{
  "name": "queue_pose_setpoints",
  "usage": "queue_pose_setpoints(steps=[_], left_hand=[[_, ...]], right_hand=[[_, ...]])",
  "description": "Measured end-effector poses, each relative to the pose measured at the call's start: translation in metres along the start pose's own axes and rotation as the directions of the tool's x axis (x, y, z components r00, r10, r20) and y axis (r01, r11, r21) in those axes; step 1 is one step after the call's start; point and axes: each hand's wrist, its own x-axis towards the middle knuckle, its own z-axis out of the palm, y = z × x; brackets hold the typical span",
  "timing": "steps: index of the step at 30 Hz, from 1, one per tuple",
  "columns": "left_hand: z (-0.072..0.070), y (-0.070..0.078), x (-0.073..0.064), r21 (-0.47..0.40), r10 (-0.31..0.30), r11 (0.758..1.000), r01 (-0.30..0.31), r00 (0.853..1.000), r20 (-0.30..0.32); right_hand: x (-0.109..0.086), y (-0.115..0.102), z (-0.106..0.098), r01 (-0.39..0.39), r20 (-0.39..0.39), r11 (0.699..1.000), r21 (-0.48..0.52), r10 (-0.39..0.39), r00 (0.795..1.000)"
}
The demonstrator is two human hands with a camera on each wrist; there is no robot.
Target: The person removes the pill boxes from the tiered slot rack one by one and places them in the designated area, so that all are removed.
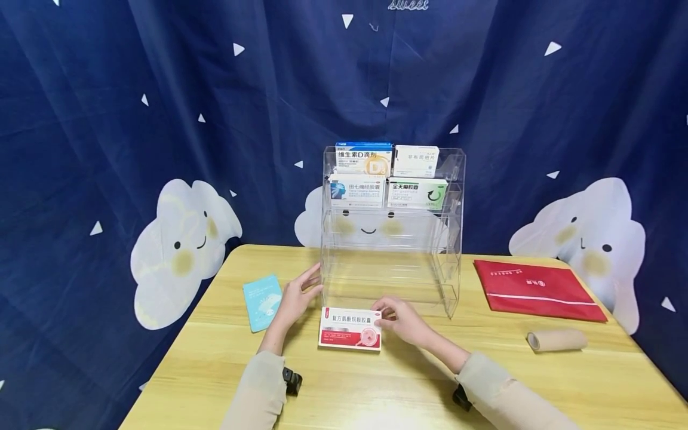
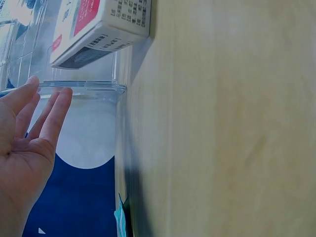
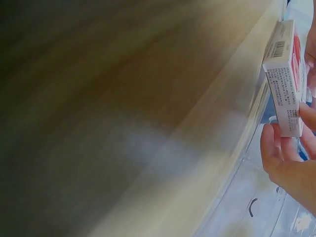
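My right hand (image 1: 403, 322) pinches the right end of a white and red medicine box (image 1: 346, 340), thumb on its printed front and fingers behind. The box is held upright in front of a clear acrylic tiered display rack (image 1: 392, 263), near its lower front edge. In the right wrist view, the barcode and fine-print sides of the medicine box (image 3: 282, 89) show. My left hand (image 1: 295, 301) is at the rack's left side, fingers extended, with its fingertips at the clear edge. In the left wrist view, the left hand (image 2: 29, 138) holds nothing.
In the rack's two upper tiers stand several medicine boxes, among them a blue and white one (image 1: 357, 160) and a green and white one (image 1: 408, 194). A teal packet (image 1: 262, 303) lies left, a red folder (image 1: 537, 289) and a cardboard tube (image 1: 559, 340) right.
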Motion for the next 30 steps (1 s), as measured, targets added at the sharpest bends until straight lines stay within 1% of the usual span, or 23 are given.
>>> queue_pose_setpoints(steps=[2,4,7,10,12,15,17,18,25,30], left_hand=[[0.001,-0.008,0.002,0.003,0.001,1.000,-0.001,1.000,-0.005],[0.001,-0.011,0.002,0.002,0.004,1.000,-0.004,1.000,-0.002],[0.000,-0.013,0.003,-0.014,-0.007,1.000,0.007,1.000,0.005],[0.000,-0.012,0.003,-0.013,-0.014,1.000,0.014,1.000,0.010],[-0.001,-0.004,0.001,-0.014,-0.038,0.999,0.038,0.999,0.021],[-0.004,0.011,-0.004,-0.010,-0.044,0.999,0.044,0.998,0.043],[-0.007,0.021,-0.006,-0.010,-0.062,0.998,0.062,0.997,0.056],[-0.007,0.024,-0.007,-0.007,-0.057,0.998,0.057,0.997,0.059],[-0.007,0.025,-0.007,-0.014,-0.043,0.999,0.043,0.998,0.052],[-0.008,0.027,-0.007,-0.021,-0.046,0.999,0.048,0.997,0.056]], right_hand=[[0.001,0.001,0.001,-0.009,0.007,1.000,-0.011,0.009,1.000],[0.001,0.002,0.002,-0.003,0.014,1.000,-0.021,0.004,1.000],[0.002,0.005,0.002,0.007,0.022,0.999,-0.045,-0.006,1.000],[0.004,0.006,0.003,0.022,0.035,0.998,-0.062,-0.020,0.999],[0.005,0.007,0.004,0.022,0.046,0.997,-0.068,-0.019,0.999],[0.007,0.007,0.005,0.012,0.057,0.998,-0.068,-0.008,0.998],[0.007,0.007,0.005,0.003,0.062,0.998,-0.065,0.001,0.998],[0.007,0.007,0.005,0.000,0.061,0.998,-0.066,0.004,0.998],[0.007,0.006,0.004,0.001,0.059,0.995,-0.104,0.005,0.998],[0.007,0.007,0.004,0.007,0.064,0.989,-0.149,0.003,0.998]])
